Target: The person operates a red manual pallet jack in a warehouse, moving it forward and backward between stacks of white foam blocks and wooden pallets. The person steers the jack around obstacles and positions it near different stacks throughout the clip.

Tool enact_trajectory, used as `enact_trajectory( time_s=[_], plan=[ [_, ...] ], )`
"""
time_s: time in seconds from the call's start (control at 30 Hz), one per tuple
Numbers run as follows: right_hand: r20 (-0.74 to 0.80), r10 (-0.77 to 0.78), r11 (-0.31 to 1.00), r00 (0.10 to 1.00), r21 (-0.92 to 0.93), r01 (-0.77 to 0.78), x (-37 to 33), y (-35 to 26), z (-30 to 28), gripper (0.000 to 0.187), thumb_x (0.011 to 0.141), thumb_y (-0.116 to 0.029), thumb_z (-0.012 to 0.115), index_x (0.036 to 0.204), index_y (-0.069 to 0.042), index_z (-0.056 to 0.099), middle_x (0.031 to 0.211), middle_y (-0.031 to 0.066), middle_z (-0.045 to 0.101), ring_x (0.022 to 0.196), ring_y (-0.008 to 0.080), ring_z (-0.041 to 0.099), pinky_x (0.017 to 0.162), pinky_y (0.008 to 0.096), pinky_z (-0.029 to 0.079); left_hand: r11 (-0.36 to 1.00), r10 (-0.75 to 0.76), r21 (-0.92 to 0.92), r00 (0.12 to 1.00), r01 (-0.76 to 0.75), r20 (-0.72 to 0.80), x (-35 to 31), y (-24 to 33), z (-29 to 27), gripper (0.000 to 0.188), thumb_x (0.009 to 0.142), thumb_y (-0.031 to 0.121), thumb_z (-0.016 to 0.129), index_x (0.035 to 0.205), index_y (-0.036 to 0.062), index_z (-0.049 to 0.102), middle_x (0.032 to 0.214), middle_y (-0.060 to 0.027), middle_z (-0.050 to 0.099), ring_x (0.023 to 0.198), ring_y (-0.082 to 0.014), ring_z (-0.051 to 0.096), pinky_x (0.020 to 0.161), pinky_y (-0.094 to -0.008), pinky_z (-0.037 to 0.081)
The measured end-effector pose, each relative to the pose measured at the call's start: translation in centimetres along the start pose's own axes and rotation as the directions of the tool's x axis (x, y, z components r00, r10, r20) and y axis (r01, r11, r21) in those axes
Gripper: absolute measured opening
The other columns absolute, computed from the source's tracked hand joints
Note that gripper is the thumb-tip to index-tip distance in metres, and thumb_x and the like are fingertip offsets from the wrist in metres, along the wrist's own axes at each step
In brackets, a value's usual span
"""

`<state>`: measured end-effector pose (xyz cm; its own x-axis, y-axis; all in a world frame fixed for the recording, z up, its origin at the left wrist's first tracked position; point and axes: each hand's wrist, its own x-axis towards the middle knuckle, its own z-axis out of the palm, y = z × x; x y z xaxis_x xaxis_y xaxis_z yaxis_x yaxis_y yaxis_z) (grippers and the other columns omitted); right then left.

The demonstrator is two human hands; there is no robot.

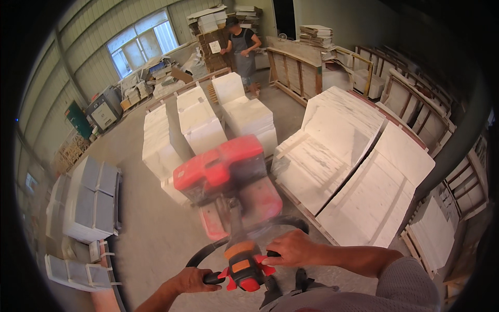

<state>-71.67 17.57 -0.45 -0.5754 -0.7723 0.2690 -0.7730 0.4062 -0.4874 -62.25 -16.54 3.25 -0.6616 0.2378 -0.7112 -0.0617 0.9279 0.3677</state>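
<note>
Hand-guided red truck (pixel 218 169) among stacked stone slabs, seen from above its handle; all places are given relative to the truck. The truck stands at the centre of the floor (pixel 143 249), its cover slightly blurred. Its control head (pixel 241 266), black with orange and red parts, lies on the near side of the truck, toward the person. The left hand (pixel 193 281) is wrapped around the black grip on the left of the control head; the right hand (pixel 294 248) is likewise closed around the grip on the right, its fingers partly hidden. A curved black bar (pixel 202 254) spans the space between the control head and the truck's body. Directly beyond the truck stand three stacks of white blocks (pixel 196 119). To its right, large veined white slabs (pixel 332 138) lean in two adjoining groups, a narrow dark gap between them. To its left, well apart, are grey slabs (pixel 88 197) in upright packs. Beyond the truck, past the white stacks, a co-worker (pixel 243 49) in a dark apron stands beside piled sheets; a window (pixel 143 44) is set in the wall farther to the left.
</note>
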Motion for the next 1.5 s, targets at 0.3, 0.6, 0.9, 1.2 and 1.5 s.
enact_trajectory(
  time_s=[0.3, 0.6, 0.9, 1.2, 1.5],
  plan=[
    [-0.072, -0.132, 0.989, 0.989, -0.078, 0.126, 0.1, 1.3, -0.1, 0.042, 0.083, -0.052, 0.070, 0.086, -0.010, 0.069, 0.066, 0.0039, 0.056, 0.058, 0.0241, 0.060, 0.051, 0.0360, 0.045, 0.979, 0.197, 0.091, 0.957, -0.181, -0.215, 1.1, -0.7, 1.8, 0.048, 0.079, 0.056, 0.072, 0.083, 0.0079, 0.069, 0.059, -0.0132, 0.061, 0.060, -0.0343, 0.064, 0.060, -0.0411, 0.051],
    [-0.098, -0.094, 0.994, 0.991, -0.056, 0.089, -1.0, 1.8, 0.9, 0.036, 0.079, -0.052, 0.072, 0.080, -0.017, 0.066, 0.066, 0.0016, 0.057, 0.059, 0.0243, 0.060, 0.051, 0.0369, 0.045, 0.966, 0.233, 0.189, 0.904, -0.174, -0.359, 1.9, -0.6, 4.7, 0.048, 0.078, 0.059, 0.072, 0.077, 0.0109, 0.066, 0.059, -0.0083, 0.064, 0.057, -0.0312, 0.067, 0.054, -0.0403, 0.055],
    [-0.063, -0.097, 0.993, 0.993, -0.069, 0.093, -2.0, 1.4, 1.8, 0.040, 0.076, -0.053, 0.074, 0.087, -0.015, 0.069, 0.072, 0.0022, 0.062, 0.063, 0.0229, 0.064, 0.056, 0.0357, 0.049, 0.959, 0.268, 0.184, 0.899, -0.215, -0.346, 1.5, -0.7, 5.7, 0.051, 0.084, 0.060, 0.065, 0.078, 0.0094, 0.063, 0.059, -0.0097, 0.064, 0.056, -0.0326, 0.067, 0.050, -0.0436, 0.053],
    [0.012, -0.073, 0.994, 0.997, -0.081, 0.073, -2.5, 1.0, 2.1, 0.045, 0.076, -0.054, 0.073, 0.092, -0.012, 0.070, 0.074, 0.0045, 0.064, 0.066, 0.0253, 0.065, 0.059, 0.0373, 0.050, 0.960, 0.268, 0.183, 0.886, -0.212, -0.378, 1.5, -1.0, 6.9, 0.049, 0.082, 0.058, 0.069, 0.075, 0.0100, 0.063, 0.060, -0.0089, 0.065, 0.055, -0.0314, 0.066, 0.051, -0.0428, 0.053],
    [0.004, -0.092, 0.992, 0.996, -0.085, 0.092, -3.3, 0.1, 2.2, 0.039, 0.077, -0.052, 0.075, 0.086, -0.015, 0.069, 0.070, 0.0031, 0.059, 0.064, 0.0241, 0.062, 0.059, 0.0373, 0.048, 0.981, 0.173, 0.137, 0.939, -0.137, -0.297, 0.7, -0.5, 7.5, 0.049, 0.084, 0.059, 0.063, 0.087, 0.0097, 0.064, 0.067, -0.0119, 0.067, 0.065, -0.0345, 0.068, 0.057, -0.0461, 0.053]
  ],
)
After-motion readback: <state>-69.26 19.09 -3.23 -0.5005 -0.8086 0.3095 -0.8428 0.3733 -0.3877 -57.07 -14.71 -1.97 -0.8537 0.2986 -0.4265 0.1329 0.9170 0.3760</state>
